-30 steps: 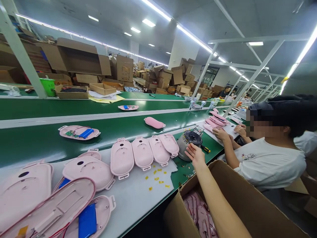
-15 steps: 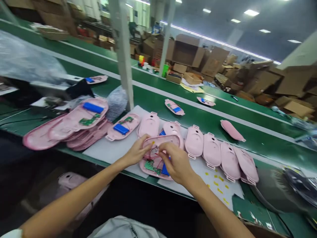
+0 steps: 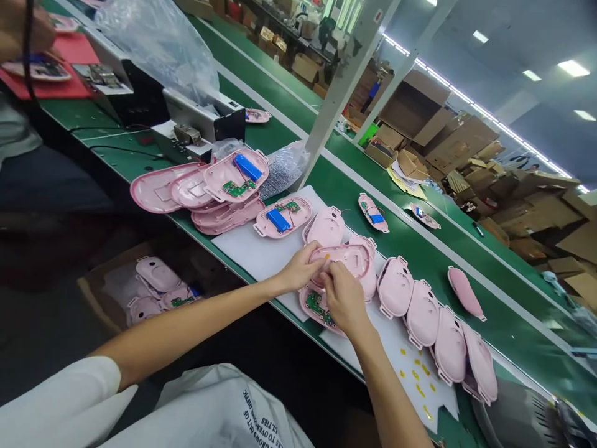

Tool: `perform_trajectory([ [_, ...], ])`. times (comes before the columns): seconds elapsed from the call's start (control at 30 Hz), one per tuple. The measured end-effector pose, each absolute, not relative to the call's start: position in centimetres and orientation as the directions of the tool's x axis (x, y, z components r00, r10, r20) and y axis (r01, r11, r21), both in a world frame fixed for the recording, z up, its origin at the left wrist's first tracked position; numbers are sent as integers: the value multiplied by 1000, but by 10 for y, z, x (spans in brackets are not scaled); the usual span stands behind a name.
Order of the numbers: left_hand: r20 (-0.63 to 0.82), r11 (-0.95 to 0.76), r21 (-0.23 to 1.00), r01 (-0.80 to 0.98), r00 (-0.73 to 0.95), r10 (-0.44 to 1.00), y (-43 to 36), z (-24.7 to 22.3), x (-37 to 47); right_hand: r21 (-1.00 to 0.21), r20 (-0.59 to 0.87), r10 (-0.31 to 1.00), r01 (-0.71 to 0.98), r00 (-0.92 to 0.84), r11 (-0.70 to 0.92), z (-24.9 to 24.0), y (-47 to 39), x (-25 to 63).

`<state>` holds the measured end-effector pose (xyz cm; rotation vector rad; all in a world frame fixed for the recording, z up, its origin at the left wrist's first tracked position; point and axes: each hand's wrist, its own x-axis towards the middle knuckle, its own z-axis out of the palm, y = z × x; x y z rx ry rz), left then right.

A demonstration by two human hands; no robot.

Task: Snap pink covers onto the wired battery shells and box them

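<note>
My left hand point(image 3: 301, 269) grips the left end of a pink plastic shell half point(image 3: 357, 256), tilted up with its hollow inside towards me. A small yellow piece point(image 3: 327, 256) sticks inside it near my left thumb. My right hand point(image 3: 344, 297) has its fingers closed and pressed against the lower inside of this shell; whatever they pinch is hidden. Below lies a second shell half with a green circuit board point(image 3: 317, 305), partly covered by my right hand. White foam sheeting point(image 3: 252, 252) lies under the work.
Closed pink shells point(image 3: 423, 314) stand in a row on the right, near scattered yellow pieces point(image 3: 416, 374). Open shells with blue batteries point(image 3: 278, 220) lie left, some stacked. A metal post point(image 3: 342, 87) rises behind. More shells lie on the green conveyor point(image 3: 401, 205); another person's hand point(image 3: 28, 31) shows far left.
My view has turned left and tilted. My right fingers, earlier pinching by the red wires in front of the shell, are now pressed closer inside it, nearer my left hand.
</note>
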<state>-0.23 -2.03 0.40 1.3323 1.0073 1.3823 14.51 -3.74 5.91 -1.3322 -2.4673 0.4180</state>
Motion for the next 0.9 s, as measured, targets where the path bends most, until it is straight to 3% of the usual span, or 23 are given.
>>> perform_trajectory([
  [0.2,141,-115,941,-318,62,988,-26,3,-1,-281,77,838,795,-540,538,61,-37,142],
  [0.33,156,-129,922,-364,46,987,-32,6,-2,-90,198,804,806,-561,585,54,-37,139],
  [0.4,179,-142,923,-357,71,981,-35,7,-3,-52,271,802,824,-532,564,49,-36,136],
  [0.5,183,-134,943,-305,138,973,-39,4,-6,-75,283,879,905,-383,419,44,-33,135],
  [0.6,179,-131,960,-246,183,967,-38,0,-12,-210,144,973,955,-182,209,51,-28,144],
  [0.67,195,-160,970,-186,194,961,-38,-1,-16,-312,123,982,933,-145,177,66,-28,159],
  [0.73,226,-214,973,-82,192,955,-39,-2,-19,-324,281,947,913,-155,246,87,-33,179],
  [0.8,281,-298,954,37,248,927,-41,-2,-22,-254,389,883,890,-263,378,105,-43,200],
  [0.83,316,-361,929,86,324,892,-42,-1,-25,-219,355,864,866,-358,449,108,-49,209],
  [0.9,382,-518,846,128,532,756,-45,6,-32,-205,136,827,801,-546,562,101,-59,217],
])
